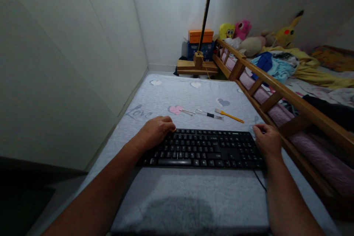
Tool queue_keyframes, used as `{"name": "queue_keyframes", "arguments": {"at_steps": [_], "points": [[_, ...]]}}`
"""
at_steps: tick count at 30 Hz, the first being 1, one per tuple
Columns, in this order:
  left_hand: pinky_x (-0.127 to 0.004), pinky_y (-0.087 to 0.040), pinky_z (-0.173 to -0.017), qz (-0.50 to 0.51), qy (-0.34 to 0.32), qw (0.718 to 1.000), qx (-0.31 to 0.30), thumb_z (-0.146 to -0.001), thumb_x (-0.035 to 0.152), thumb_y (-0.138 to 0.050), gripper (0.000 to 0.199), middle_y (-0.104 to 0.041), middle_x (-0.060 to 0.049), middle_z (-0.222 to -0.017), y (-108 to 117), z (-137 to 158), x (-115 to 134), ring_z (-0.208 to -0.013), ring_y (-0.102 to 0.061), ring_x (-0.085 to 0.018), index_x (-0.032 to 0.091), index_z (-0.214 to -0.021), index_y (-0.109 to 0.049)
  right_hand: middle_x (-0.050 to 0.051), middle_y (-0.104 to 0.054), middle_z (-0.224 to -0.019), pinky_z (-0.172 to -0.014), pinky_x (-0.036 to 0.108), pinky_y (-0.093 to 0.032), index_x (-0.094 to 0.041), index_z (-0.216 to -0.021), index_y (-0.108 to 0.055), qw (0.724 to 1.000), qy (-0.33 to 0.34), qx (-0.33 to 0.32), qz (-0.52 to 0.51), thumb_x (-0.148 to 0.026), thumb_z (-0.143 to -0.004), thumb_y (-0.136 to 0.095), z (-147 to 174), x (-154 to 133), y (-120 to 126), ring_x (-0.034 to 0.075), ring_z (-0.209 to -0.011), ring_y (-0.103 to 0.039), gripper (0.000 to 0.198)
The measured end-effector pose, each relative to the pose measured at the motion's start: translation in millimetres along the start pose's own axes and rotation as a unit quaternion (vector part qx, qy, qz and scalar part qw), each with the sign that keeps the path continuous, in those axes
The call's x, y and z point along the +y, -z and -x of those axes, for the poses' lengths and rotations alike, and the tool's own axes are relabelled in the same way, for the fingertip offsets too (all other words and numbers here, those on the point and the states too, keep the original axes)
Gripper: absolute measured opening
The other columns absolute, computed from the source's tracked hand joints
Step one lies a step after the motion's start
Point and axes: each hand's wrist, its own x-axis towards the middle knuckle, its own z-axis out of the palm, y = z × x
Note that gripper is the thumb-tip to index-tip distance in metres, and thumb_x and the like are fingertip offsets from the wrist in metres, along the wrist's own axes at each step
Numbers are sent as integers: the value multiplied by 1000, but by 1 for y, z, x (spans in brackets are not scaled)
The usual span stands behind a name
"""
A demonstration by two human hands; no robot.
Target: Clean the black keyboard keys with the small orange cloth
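A black computer keyboard lies across the cloth-covered surface in front of me, its space bar on the near side. My left hand is closed around its left end, with the thumb and fingers at the far left corner. At the right end, my right hand grips the edge, fingers curled and partly hidden. A black cable runs from the near edge toward my right forearm. Beyond the keyboard lie a few thin cotton swabs, a wire keycap puller with a dark handle, and a yellow-handled brush.
The pale cloth has printed hearts. A wooden bed rail runs along the right, with clothes and plush toys behind it. White cabinet doors stand on the left. A pole on a wooden base stands at the far end.
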Motion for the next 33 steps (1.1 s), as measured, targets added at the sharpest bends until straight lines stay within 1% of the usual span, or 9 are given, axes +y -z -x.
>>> {"name": "queue_keyframes", "arguments": {"at_steps": [4, 9, 13, 16, 19, 23, 27, 30, 33], "points": [[-27, -46, -70, 8, 43, 999, -8, -91, 16, -48, 25, -67, -5, -99, 6, 4, -1, -77, -63, -15, 21, -91, -73, 9, -68, -80, -79, 41, -50, -19, -74, -67, 1000, 1, 2, 4, -45, -72, -57, 0, 3, -1, 25, -76, -62, 27], [-28, -49, -80, 88, 27, 996, 22, -89, 15, -49, 22, -64, -5, -99, 9, 3, -3, -86, -62, -15, 20, -91, -70, 9, -69, -80, -77, 40, -51, -19, -73, -67, 1000, 9, -4, -13, -46, -70, -60, 0, 1, -2, 24, -74, -62, 28], [-30, -50, -84, 122, 13, 992, 15, -90, 20, -52, 18, -62, -6, -101, 8, 3, -1, -89, -61, -16, 19, -91, -70, 8, -69, -79, -75, 38, -52, -20, -72, -67, 999, 31, -19, -35, -49, -70, -62, 0, -2, -2, 24, -75, -63, 29], [-29, -50, -84, 119, 15, 993, 6, -92, 22, -51, 20, -62, -6, -102, 7, 3, -1, -89, -61, -16, 19, -91, -71, 8, -69, -78, -76, 39, -52, -20, -71, -68, 998, 42, -25, -35, -50, -71, -62, -1, -1, -3, 25, -76, -64, 31], [-28, -49, -81, 107, 23, 994, -5, -92, 21, -49, 22, -64, -5, -98, 7, 5, -2, -86, -62, -15, 20, -90, -71, 7, -69, -78, -78, 39, -51, -20, -71, -68, 998, 49, -25, -26, -51, -71, -62, 0, 1, -5, 25, -77, -64, 31], [-26, -46, -73, 86, 49, 995, -1, -90, 21, -51, 18, -67, -2, -90, 8, 7, -4, -81, -62, -15, 22, -92, -69, 7, -68, -78, -78, 39, -51, -21, -71, -67, 998, 38, -30, -30, -50, -70, -60, 1, -1, -5, 25, -76, -64, 30], [-25, -43, -67, 42, 74, 996, -2, -87, 19, -51, 16, -66, -2, -87, 11, 12, -8, -76, -61, -15, 21, -84, -66, 8, -68, -79, -79, 41, -51, -21, -71, -67, 999, 24, -40, -18, -50, -69, -60, 1, -6, -3, 25, -76, -64, 30], [-26, -43, -67, 20, 82, 996, -12, -87, 17, -49, 20, -65, -4, -88, 14, 16, -12, -76, -61, -16, 20, -81, -68, 8, -68, -79, -78, 41, -50, -20, -72, -67, 999, 20, -43, -20, -50, -69, -60, 1, -5, -3, 26, -77, -64, 31], [-28, -45, -72, 49, 84, 995, 3, -87, 16, -49, 20, -65, -5, -90, 17, 17, -12, -79, -61, -16, 19, -82, -68, 8, -69, -79, -79, 41, -50, -20, -71, -67, 999, 25, -39, -21, -50, -69, -60, 0, -3, -4, 26, -77, -64, 31]]}}
